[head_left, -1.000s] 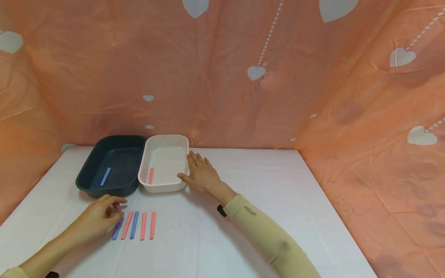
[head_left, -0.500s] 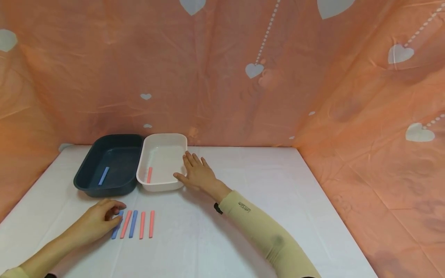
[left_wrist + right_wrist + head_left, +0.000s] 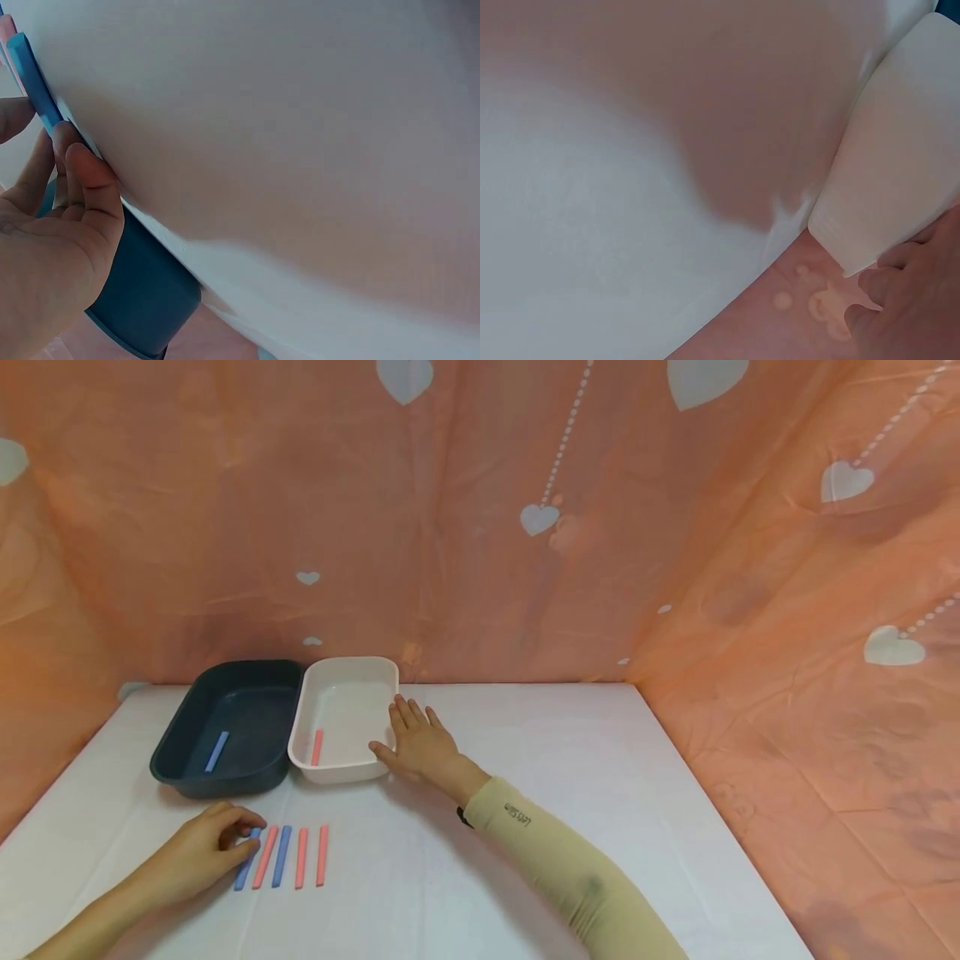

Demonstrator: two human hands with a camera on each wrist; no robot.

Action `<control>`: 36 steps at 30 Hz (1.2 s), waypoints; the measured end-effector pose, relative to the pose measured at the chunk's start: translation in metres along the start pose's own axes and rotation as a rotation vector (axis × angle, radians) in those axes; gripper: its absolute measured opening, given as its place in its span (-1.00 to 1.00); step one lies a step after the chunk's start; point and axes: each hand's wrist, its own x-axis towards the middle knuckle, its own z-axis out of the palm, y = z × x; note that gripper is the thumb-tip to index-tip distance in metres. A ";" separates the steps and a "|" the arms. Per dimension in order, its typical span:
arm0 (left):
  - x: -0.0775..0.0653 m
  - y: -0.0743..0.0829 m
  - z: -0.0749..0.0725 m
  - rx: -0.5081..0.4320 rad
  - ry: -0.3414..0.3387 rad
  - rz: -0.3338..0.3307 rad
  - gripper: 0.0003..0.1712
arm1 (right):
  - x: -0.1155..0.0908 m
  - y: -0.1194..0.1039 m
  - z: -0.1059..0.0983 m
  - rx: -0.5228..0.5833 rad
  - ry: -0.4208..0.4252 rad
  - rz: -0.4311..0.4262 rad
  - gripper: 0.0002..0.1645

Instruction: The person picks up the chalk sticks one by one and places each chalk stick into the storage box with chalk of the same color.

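My left hand (image 3: 198, 850) is at the leftmost blue stick (image 3: 240, 877) of a row on the table. Its thumb and curled fingers lie on either side of this stick, also seen in the left wrist view as a blue stick (image 3: 34, 79) between thumb and fingertips. To its right lie a pink stick (image 3: 266, 858), another blue stick (image 3: 281, 857) and two more pink sticks (image 3: 302, 858). With fingers extended, my right hand (image 3: 423, 747) rests against the right rim of the white tray (image 3: 341, 772). One pink stick (image 3: 317, 747) lies inside that tray.
A dark blue tray (image 3: 225, 785) stands against the white tray's left side, with one blue stick (image 3: 217, 752) in it. Behind the white-covered table (image 3: 525, 860) hangs an orange curtain (image 3: 480, 568) with pale hearts, which also closes off both sides.
My left fingers have come closer around the leftmost blue stick. The right hand stays at the white tray. The head view has shifted slightly.
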 end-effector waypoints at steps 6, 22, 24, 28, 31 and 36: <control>0.001 0.002 -0.002 -0.038 -0.008 -0.029 -0.70 | -0.001 -0.001 0.001 -0.018 0.007 0.002 -0.04; -0.002 0.004 -0.005 -0.174 0.003 -0.140 -0.66 | -0.002 -0.001 0.000 0.005 -0.006 -0.005 -0.04; -0.003 0.005 -0.005 -0.194 0.008 -0.144 -0.66 | -0.002 -0.001 -0.001 0.005 -0.005 -0.006 -0.05; -0.005 0.007 -0.008 -0.206 0.031 -0.117 -0.64 | -0.002 -0.001 -0.001 0.004 -0.007 -0.004 -0.05; -0.006 0.009 -0.011 -0.190 0.066 -0.081 -0.63 | -0.002 -0.002 0.000 0.003 -0.012 -0.004 -0.05; -0.006 0.014 -0.018 -0.214 0.155 -0.009 -0.64 | -0.003 -0.002 -0.002 0.007 -0.017 0.000 -0.05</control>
